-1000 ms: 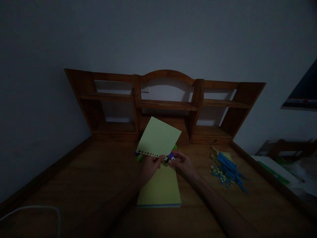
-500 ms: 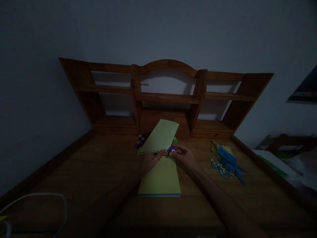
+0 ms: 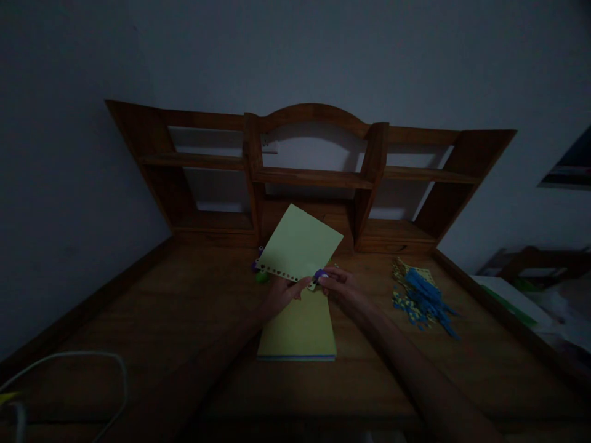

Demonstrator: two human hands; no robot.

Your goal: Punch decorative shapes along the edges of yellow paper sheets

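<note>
Pinched at its lower edge by my left hand, a pale yellow sheet of paper tilts up above the desk. A row of punched holes runs along that edge. My right hand closes its fingers on a small purple rounded piece with a white eye-like spot, at the right end of the holed edge. Below both hands lies a stack of paper, yellow on top with a blue layer showing at its front edge. A green rounded piece and a partly covered purple one sit behind the left hand.
Blue and yellow paper strips and scraps lie in a heap on the desk's right. A wooden shelf unit stands along the back. At the front left a white cable loops over the wooden desk.
The yellow sheet has turned so its holed edge slopes down to the right and more of its face shows. My right hand and the purple piece stay at that edge, slightly shifted.
</note>
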